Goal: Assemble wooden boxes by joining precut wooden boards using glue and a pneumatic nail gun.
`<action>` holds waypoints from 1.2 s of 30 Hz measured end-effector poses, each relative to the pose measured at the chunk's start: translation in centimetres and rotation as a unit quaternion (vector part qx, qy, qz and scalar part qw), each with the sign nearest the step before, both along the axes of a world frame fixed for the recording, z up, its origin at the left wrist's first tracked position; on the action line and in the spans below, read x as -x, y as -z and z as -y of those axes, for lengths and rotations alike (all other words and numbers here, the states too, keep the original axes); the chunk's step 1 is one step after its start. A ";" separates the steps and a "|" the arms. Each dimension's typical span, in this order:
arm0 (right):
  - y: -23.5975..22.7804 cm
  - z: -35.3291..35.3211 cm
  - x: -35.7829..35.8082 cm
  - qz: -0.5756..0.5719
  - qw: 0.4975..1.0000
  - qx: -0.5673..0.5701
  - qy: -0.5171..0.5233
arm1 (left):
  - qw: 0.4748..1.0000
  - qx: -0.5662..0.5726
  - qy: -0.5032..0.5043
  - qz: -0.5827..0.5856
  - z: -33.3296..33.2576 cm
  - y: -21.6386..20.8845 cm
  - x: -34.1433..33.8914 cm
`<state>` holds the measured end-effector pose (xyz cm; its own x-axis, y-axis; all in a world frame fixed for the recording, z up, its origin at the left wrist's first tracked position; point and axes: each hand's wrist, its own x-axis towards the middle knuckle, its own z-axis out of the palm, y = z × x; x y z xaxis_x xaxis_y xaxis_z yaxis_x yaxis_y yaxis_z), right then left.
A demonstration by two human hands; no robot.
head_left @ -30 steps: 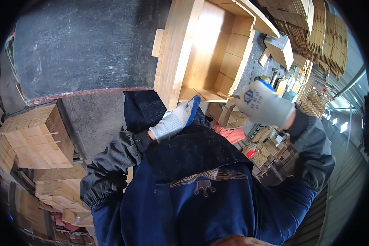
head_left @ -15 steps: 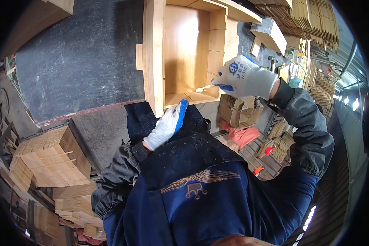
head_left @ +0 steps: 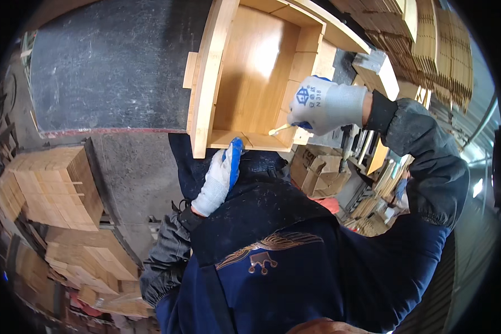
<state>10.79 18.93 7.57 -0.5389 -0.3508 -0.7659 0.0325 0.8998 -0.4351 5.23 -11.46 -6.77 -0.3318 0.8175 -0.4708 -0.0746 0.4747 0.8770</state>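
Note:
A pale wooden drawer box (head_left: 253, 72), open at the top, lies on the dark worktop in front of me. My right hand (head_left: 324, 106), in a white and blue glove, is closed around a thin stick-like brush (head_left: 278, 130). The brush's pale tip is low inside the box, close to the near right corner. My left hand (head_left: 221, 175), gloved the same way, has its fingertips over the rim of the near wall and grips it. Part of its thumb and palm is hidden.
The dark worktop (head_left: 111, 67) spreads to the left of the box. Stacked wooden boards (head_left: 55, 186) stand at the lower left. More wooden strips (head_left: 434, 50) are piled at the upper right. A cardboard box (head_left: 320, 170) sits below my right hand.
The view has shifted and turned a little. My right hand has brought the brush tip nearer the near wall. My left hand stays at the near rim.

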 end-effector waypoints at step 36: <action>7.5 -3.2 2.3 -0.342 0.881 0.095 -0.314 | 0.960 0.145 -0.211 0.116 -3.2 -4.1 -2.8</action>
